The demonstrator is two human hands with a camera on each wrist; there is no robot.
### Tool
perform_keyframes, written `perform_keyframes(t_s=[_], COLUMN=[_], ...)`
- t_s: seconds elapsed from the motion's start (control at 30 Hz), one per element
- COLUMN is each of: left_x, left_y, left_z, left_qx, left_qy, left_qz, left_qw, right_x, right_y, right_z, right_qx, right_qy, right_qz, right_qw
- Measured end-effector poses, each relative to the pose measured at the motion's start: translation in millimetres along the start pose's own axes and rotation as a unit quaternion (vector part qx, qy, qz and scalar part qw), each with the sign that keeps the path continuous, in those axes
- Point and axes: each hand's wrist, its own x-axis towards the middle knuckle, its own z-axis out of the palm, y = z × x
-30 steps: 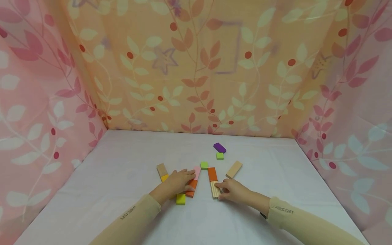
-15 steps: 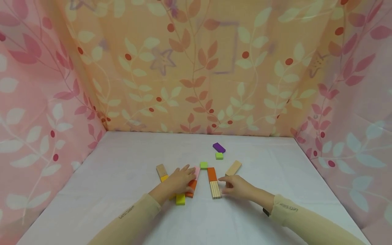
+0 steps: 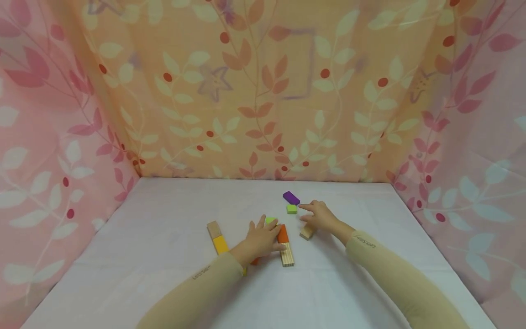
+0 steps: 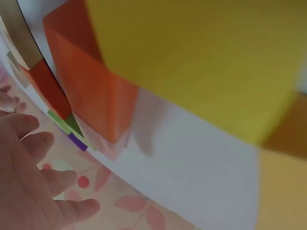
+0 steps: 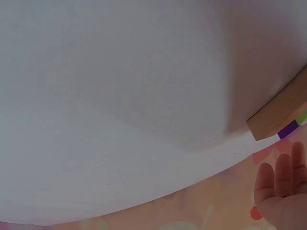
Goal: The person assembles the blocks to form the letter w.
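My left hand [image 3: 263,235] lies flat with fingers spread over the middle blocks, covering a pink one and most of an orange one [image 3: 255,261]. Its fingertips reach a light green block [image 3: 271,220] and an orange block [image 3: 282,233] joined to a striped wooden block [image 3: 287,255]. The left wrist view shows the left hand [image 4: 29,177] with straight fingers beside an orange block [image 4: 91,91] and a yellow block [image 4: 192,62]. My right hand [image 3: 318,215] hovers over a tan wooden block [image 3: 306,233], its index finger stretched toward a small green block [image 3: 291,209] and a purple block [image 3: 291,197].
A tan block [image 3: 213,228] and a yellow block [image 3: 220,244] lie end to end at the left. The white table [image 3: 164,283] is walled by leaf-print cloth [image 3: 263,91] on three sides. In the right wrist view the tan block [image 5: 280,112] sits by my right hand [image 5: 280,187].
My right hand left the striped wooden block and moved up and away to the tan, green and purple blocks. My left hand slid right and spread over the middle blocks.
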Motion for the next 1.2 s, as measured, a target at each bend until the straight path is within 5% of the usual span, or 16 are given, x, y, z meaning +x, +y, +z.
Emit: perform_keyframes(t_s=[0.4, 1.0, 1.2], left_x=[10.0, 16.2, 16.8], left_y=[13.9, 17.7, 16.6], left_z=[5.4, 5.2, 4.2], left_qx=[0.056, 0.057, 0.039], left_qy=[-0.023, -0.019, -0.030], left_qz=[-0.014, -0.023, -0.032], left_qw=[0.9981, 0.9979, 0.9983], right_x=[30.4, 37.4, 24.0], right_y=[2.5, -5.1, -10.2], right_z=[17.3, 21.4, 12.8], right_qx=[-0.081, -0.019, 0.056], right_qy=[-0.039, -0.017, 0.010], right_qz=[0.020, 0.059, 0.047], right_qw=[0.996, 0.998, 0.997])
